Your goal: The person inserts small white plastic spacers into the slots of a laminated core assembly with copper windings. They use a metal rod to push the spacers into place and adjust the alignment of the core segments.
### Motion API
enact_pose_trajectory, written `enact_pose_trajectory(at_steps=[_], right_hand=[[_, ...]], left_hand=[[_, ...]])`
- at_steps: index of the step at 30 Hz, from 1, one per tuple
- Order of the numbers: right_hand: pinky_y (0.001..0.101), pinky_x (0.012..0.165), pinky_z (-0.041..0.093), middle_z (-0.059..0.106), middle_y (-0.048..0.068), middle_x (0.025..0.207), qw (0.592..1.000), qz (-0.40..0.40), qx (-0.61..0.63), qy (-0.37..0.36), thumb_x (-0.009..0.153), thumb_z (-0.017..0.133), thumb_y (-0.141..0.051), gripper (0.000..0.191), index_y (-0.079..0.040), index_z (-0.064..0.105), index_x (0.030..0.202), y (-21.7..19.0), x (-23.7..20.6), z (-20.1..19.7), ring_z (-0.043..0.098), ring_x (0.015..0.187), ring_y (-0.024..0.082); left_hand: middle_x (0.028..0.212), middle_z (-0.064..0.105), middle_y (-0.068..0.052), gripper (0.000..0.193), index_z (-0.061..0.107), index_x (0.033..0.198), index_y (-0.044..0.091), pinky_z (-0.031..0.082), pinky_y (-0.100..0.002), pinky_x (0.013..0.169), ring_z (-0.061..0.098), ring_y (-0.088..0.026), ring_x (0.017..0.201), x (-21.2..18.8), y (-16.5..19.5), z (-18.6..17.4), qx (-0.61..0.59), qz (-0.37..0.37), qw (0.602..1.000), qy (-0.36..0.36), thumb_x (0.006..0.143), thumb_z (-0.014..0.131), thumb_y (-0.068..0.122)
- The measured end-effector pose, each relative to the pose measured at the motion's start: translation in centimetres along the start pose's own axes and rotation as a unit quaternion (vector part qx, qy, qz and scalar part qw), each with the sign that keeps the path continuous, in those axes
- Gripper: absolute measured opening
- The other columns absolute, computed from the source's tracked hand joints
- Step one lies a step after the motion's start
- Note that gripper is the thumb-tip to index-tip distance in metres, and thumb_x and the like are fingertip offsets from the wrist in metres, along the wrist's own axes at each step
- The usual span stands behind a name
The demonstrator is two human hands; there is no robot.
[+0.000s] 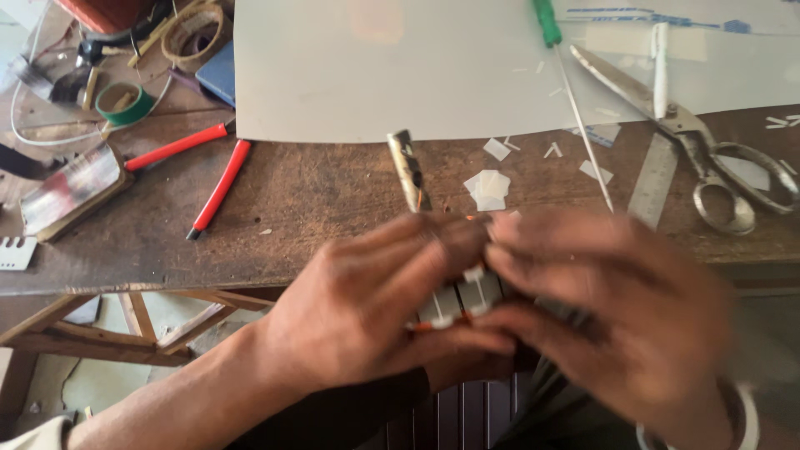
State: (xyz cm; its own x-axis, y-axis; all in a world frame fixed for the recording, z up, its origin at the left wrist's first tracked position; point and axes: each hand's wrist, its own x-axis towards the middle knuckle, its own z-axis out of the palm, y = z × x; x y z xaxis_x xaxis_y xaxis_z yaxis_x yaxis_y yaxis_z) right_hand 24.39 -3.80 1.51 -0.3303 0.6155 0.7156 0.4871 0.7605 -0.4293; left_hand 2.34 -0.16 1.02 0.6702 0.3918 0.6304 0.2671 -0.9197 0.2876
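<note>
Hands [500, 308] around slotted metal core [462, 302], off bench edge [167, 279].

I see soft, even daylight with no hard shadows. Beyond my fingers [467, 250] the pale sheet [375, 75] glares, nearly washed out, and a faint orange reflection sits on it. Both hands smear with motion blur, the right hand [608, 308] worst, its fingers ghosted. The small part between the fingers is too blurred to read. Past the fingers the bench [317, 192], scissors [708, 150] and red-handled pliers [200, 167] stay fairly sharp.
</note>
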Motion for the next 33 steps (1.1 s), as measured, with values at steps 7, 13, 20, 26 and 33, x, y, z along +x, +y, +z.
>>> enact_pose_trajectory(at_steps=[7, 13, 20, 26, 33], right_hand=[[0.0309, 0.089, 0.062, 0.069, 0.003, 0.134, 0.991, 0.094, -0.084, -0.054, 0.095, 0.074, -0.039, 0.036, -0.017, 0.071, 0.123, 4.5, 0.2, -3.5, 0.072, 0.119, 0.022], [0.0481, 0.095, 0.054, 0.054, 0.008, 0.159, 0.956, 0.014, -0.221, -0.193, 0.076, 0.072, -0.061, 0.066, -0.021, 0.073, 0.129, 6.3, -1.2, -2.1, 0.041, 0.15, 0.034], [0.0515, 0.117, 0.043, 0.059, 0.007, 0.15, 0.92, 0.013, -0.342, -0.192, 0.073, 0.073, -0.061, 0.057, -0.018, 0.072, 0.111, 6.7, -3.6, -2.9, 0.045, 0.147, 0.028], [0.0379, 0.103, 0.056, 0.074, 0.003, 0.115, 0.938, 0.061, -0.281, -0.194, 0.077, 0.082, -0.039, 0.036, -0.014, 0.074, 0.101, 6.1, -5.3, -3.1, 0.066, 0.119, 0.019], [0.0266, 0.078, 0.062, 0.075, 0.001, 0.107, 0.955, 0.107, -0.217, -0.173, 0.081, 0.083, -0.019, 0.02, -0.015, 0.074, 0.099, 4.4, -4.5, -3.9, 0.075, 0.095, 0.013]], left_hand=[[0.116, 0.074, -0.014, 0.064, 0.053, 0.137, 0.0, 0.063, -0.035, 0.089, 0.077, -0.023, 0.102, 0.2, -1.5, -3.6, -0.033, -0.143, 0.988, 0.052, 0.079, 0.077, 0.013], [0.107, 0.081, -0.007, 0.049, 0.07, 0.124, 0.006, 0.068, -0.026, 0.078, 0.083, -0.015, 0.092, -0.9, -1.9, -2.4, -0.077, -0.252, 0.964, 0.037, 0.081, 0.089, 0.019], [0.112, 0.081, -0.008, 0.047, 0.068, 0.127, 0.005, 0.067, -0.028, 0.086, 0.082, -0.015, 0.1, -0.6, -1.3, -1.7, -0.106, -0.225, 0.964, 0.089, 0.085, 0.087, 0.016], [0.11, 0.081, -0.009, 0.052, 0.065, 0.131, 0.004, 0.067, -0.027, 0.089, 0.082, -0.013, 0.101, -0.6, -1.7, -2.1, -0.169, -0.241, 0.954, 0.052, 0.085, 0.087, 0.018], [0.114, 0.082, -0.008, 0.055, 0.063, 0.139, 0.005, 0.066, -0.027, 0.093, 0.082, -0.012, 0.103, -0.4, -1.6, -2.3, -0.244, -0.267, 0.932, 0.013, 0.087, 0.08, 0.013]])
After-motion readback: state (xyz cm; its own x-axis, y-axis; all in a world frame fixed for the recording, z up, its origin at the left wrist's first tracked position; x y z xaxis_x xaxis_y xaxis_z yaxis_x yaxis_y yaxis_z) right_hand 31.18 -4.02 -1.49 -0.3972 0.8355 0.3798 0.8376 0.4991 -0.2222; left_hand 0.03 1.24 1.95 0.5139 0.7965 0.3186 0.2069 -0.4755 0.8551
